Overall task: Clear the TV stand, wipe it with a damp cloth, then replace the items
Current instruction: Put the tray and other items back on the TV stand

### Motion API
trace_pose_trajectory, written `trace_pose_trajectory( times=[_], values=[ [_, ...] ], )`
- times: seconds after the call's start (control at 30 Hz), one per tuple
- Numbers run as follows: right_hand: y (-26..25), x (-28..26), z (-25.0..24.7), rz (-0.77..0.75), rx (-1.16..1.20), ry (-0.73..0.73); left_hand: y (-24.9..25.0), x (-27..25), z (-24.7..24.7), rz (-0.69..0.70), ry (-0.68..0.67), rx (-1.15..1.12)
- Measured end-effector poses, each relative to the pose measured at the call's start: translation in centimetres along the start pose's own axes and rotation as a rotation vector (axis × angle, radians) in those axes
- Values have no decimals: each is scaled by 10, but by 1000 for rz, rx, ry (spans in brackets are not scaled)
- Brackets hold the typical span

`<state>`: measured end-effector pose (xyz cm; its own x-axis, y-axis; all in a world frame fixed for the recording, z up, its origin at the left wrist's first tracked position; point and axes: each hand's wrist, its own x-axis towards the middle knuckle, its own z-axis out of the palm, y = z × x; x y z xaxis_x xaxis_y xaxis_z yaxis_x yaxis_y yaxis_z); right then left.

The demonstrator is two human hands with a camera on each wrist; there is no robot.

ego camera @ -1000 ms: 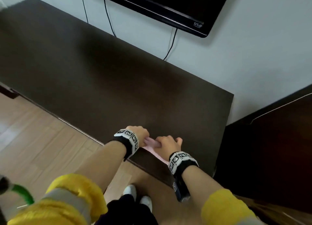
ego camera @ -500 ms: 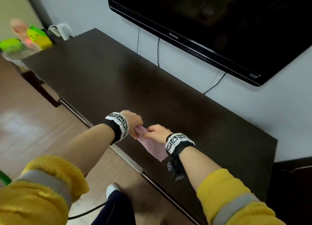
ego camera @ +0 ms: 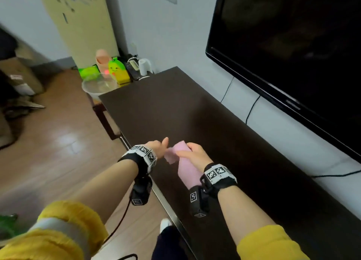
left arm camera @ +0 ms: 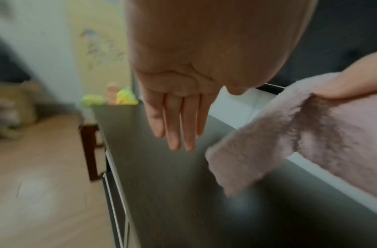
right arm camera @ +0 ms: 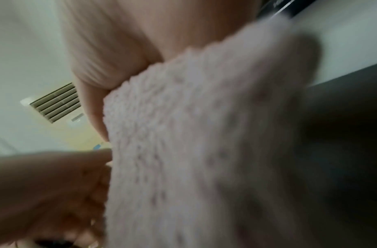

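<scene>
The dark brown TV stand (ego camera: pixel 175 107) runs from the lower right to the middle of the head view, its top bare. My right hand (ego camera: pixel 195 155) grips a fluffy pink cloth (ego camera: pixel 185 168) just above the stand's front edge. The cloth hangs down from the fist towards the wrist. My left hand (ego camera: pixel 159 149) is just left of the cloth, thumb raised. In the left wrist view its fingers (left arm camera: pixel 176 117) are straight and hold nothing, with the cloth (left arm camera: pixel 310 134) beside them. In the right wrist view the cloth (right arm camera: pixel 204 134) fills the middle under my right hand (right arm camera: pixel 111 58).
A black TV (ego camera: pixel 293 45) hangs on the wall above the stand, with cables (ego camera: pixel 252 107) running down behind it. Past the stand's far left end stand a yellow-green toy (ego camera: pixel 117 70), a peach cup (ego camera: pixel 102 59), a clear bowl (ego camera: pixel 99 85) and a white mug (ego camera: pixel 145 66). Wooden floor (ego camera: pixel 48 142) lies to the left.
Both hands held the cloth low at the stand's front edge; now they are raised. My left hand has let go and straightened. The head view has swung left along the stand.
</scene>
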<state>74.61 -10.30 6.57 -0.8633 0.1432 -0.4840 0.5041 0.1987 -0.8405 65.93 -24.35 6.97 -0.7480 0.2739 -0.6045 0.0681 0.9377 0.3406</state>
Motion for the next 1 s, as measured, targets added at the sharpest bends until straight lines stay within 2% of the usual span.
trace_pose_trajectory(
  times=[0.13,0.23,0.3,0.43,0.57,0.67,0.77,0.83,0.93,1.0],
  values=[
    [-33,60,23,-5,179,34,-14,44,-29,-100,-381,-449],
    [-56,109,35,-6,201,16,-25,103,-55,-148,-485,-716],
    [-72,143,43,-2,153,-16,-30,138,-80,-131,-435,-804],
    [-109,202,59,34,137,-19,-28,172,-144,-88,-347,-789],
    [-148,249,65,4,113,78,-45,219,-189,-12,-249,-667],
    [-158,274,70,4,21,155,-67,241,-218,55,-81,-521],
    [-161,295,79,10,-55,224,-89,260,-243,113,44,-530],
    [-164,311,88,69,-105,312,-99,272,-257,160,40,-538],
    [-171,331,103,274,-119,444,-112,289,-272,166,-125,-449],
    [-178,340,112,377,-133,411,-121,297,-283,173,-226,-349]
  ],
)
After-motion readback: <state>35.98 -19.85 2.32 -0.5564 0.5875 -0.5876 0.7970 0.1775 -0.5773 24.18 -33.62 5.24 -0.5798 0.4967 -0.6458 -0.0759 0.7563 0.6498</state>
